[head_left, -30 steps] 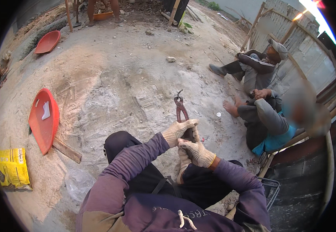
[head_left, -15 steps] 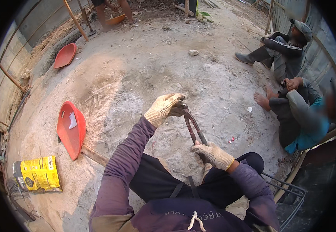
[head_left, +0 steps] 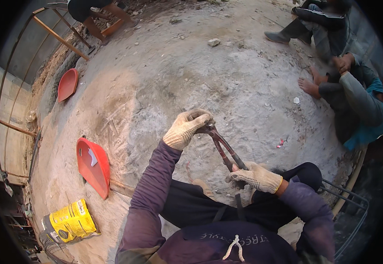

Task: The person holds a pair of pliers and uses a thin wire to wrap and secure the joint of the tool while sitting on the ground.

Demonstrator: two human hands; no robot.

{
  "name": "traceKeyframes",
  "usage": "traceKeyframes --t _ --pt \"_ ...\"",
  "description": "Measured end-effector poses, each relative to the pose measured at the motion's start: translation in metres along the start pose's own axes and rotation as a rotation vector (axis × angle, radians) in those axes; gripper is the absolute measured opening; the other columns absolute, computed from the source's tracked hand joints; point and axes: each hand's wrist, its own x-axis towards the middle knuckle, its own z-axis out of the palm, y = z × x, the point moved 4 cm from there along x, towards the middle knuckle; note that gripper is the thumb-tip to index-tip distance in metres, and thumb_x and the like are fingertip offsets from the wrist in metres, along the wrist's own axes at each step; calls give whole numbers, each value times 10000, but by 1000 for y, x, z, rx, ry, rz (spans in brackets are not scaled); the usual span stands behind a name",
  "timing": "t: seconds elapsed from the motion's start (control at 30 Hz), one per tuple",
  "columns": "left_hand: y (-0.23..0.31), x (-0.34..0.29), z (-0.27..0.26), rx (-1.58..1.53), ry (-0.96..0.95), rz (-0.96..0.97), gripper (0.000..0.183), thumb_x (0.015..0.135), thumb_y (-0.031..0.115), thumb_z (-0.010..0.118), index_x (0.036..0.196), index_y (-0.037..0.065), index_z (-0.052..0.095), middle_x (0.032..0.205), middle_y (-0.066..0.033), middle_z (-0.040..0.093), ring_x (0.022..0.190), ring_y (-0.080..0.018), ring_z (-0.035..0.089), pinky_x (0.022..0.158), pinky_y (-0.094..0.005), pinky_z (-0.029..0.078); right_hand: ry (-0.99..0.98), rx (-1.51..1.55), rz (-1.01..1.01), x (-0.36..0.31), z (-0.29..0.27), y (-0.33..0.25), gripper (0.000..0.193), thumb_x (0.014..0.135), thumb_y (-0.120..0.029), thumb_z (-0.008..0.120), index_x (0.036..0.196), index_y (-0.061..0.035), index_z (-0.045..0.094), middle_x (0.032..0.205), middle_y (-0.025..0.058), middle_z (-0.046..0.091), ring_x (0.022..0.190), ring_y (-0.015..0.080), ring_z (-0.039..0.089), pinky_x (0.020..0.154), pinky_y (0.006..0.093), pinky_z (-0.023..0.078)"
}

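A pair of long-handled metal pincers (head_left: 222,145), dark reddish brown, slants between my two gloved hands above my lap. Its head end sits in the curled fingers of my left hand (head_left: 186,128), which cover most of the jaws. Lower down, my right hand (head_left: 258,177) grips the handle ends, with a bare thumb tip showing through the glove. The handles stand slightly apart. Both gloves are off-white knit with dark dots. Whether anything is between the jaws cannot be made out.
Left of me lie a red scoop-shaped basket (head_left: 98,169) with a white scrap inside, a wooden handle (head_left: 122,188) and a yellow-black bag (head_left: 71,221). Another red basket (head_left: 68,84) lies farther off. Two people (head_left: 354,97) sit at right; another (head_left: 99,17) bends at far left.
My view has turned, so the surroundings sit differently in the picture. Both hands keep their hold on the pincers, with little visible change in pose.
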Motion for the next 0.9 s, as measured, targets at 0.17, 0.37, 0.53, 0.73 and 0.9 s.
traceKeyframes --t 0.17,0.37,0.53,0.73,0.9 --pt "1 -5 -2 33 13 55 393 958 304 714 1154 -33 661 1075 -131 707 989 -206 692 914 -352 568 -83 134 94 9 3 9 307 996 -237 679 1230 -48 621 972 -72 581 899 33 547 786 225 479" --pt "1 -14 -4 53 21 89 339 995 281 670 1161 -15 673 1099 -122 710 1019 -199 685 918 -355 567 -167 287 116 1 16 -6 678 1006 -176 650 1573 -22 311 1062 -65 592 937 11 572 842 191 493" --pt "2 -14 3 25 26 123 311 1005 259 658 1160 -9 679 1086 -117 718 994 -183 690 902 -337 567 -274 435 118 -6 18 -10 799 1008 -165 643 1621 -42 146 1043 -74 577 927 3 562 824 180 490" --pt "1 -7 15 74 112 139 278 1027 214 620 1157 -25 674 1071 -127 724 977 -188 698 884 -335 580 -180 305 4 -3 11 -5 787 1001 -202 658 1622 -76 193 987 -79 548 870 7 532 778 186 480" --pt "0 -4 20 -18 119 107 280 1030 205 614 1178 -28 657 1095 -145 721 982 -209 704 884 -344 585 -103 217 119 -2 1 11 614 988 -266 676 1512 -102 402 912 -100 488 772 3 442 660 187 402"
